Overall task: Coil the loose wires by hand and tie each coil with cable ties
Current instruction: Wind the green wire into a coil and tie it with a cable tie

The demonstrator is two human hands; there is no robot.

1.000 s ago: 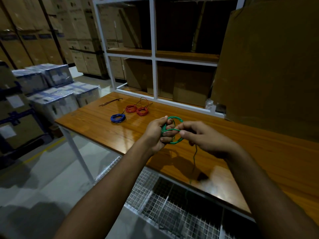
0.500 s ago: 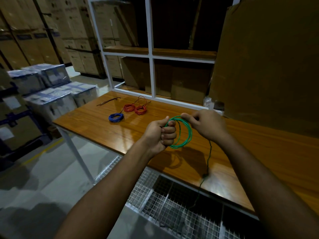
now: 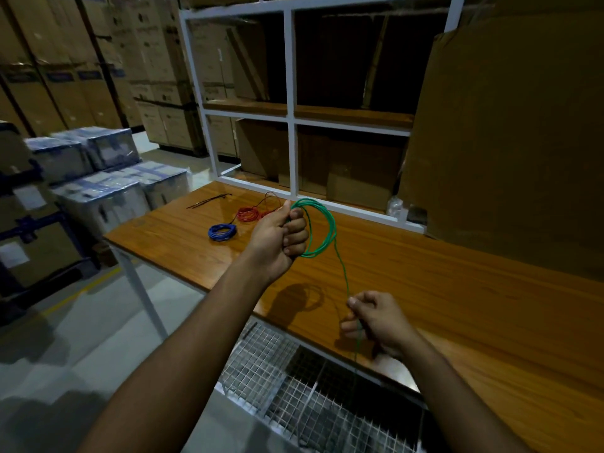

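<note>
My left hand point(image 3: 279, 237) grips a green wire coil point(image 3: 327, 223), held upright above the wooden table point(image 3: 457, 289). From the coil a loose green strand runs down to my right hand point(image 3: 372, 318), which pinches it near the table's front edge; the strand's tail hangs below the hand. On the table's far left lie a blue coil point(image 3: 223, 231), red coils point(image 3: 250, 213) partly hidden behind my left hand, and black cable ties point(image 3: 209, 201).
A white shelf frame point(image 3: 292, 103) with cardboard stands at the table's back. A large cardboard sheet point(image 3: 510, 125) leans at the right. A wire mesh shelf point(image 3: 294, 380) lies under the front edge. Wrapped boxes point(image 3: 98, 188) stand on the floor at left.
My right hand left the coil's top and slid down the loose strand toward the front edge. My left hand kept its grip on the coil and rose slightly.
</note>
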